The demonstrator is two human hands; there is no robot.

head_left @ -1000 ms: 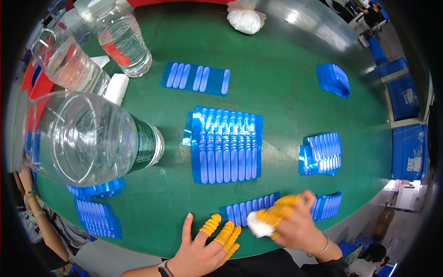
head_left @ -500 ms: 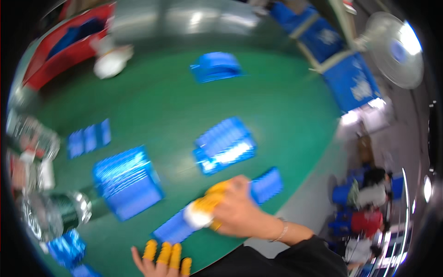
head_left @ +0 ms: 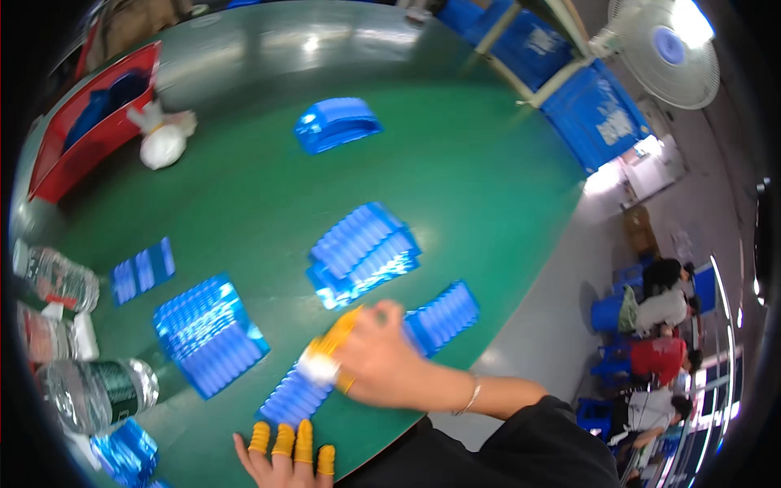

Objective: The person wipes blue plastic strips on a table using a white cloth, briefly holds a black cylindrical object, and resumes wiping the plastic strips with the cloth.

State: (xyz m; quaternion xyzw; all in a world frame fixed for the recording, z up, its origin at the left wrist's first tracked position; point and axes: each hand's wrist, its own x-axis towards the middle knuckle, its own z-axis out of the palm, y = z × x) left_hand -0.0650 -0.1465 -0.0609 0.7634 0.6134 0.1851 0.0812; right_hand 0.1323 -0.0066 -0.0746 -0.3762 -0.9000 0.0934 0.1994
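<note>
Your right hand (head_left: 381, 356) is bent inward, its fingers closed round a white wad (head_left: 319, 370) that rests on a blue strip (head_left: 286, 400). Your left hand (head_left: 285, 470) lies flat with the fingers a little apart, gripping nothing; yellow cots (head_left: 282, 440) cap four of them. Their tips sit at the strip's near end, though you cannot tell whether they touch it. The strip runs slantwise along the table's near edge, partly under your right hand; a ribbed blue piece (head_left: 446, 315) shows beyond, and whether the two join is hidden.

The strip looks thin, light and bendy, with a glossy face that would likely slide under pressure. Steady it at an end and lift it by its edges, clear of the ribs, which could crease.

Farther out on the green table (head_left: 472, 179) are a fanned stack (head_left: 364, 244), a broader stack (head_left: 207, 337) and an arched bundle (head_left: 340, 122).
</note>
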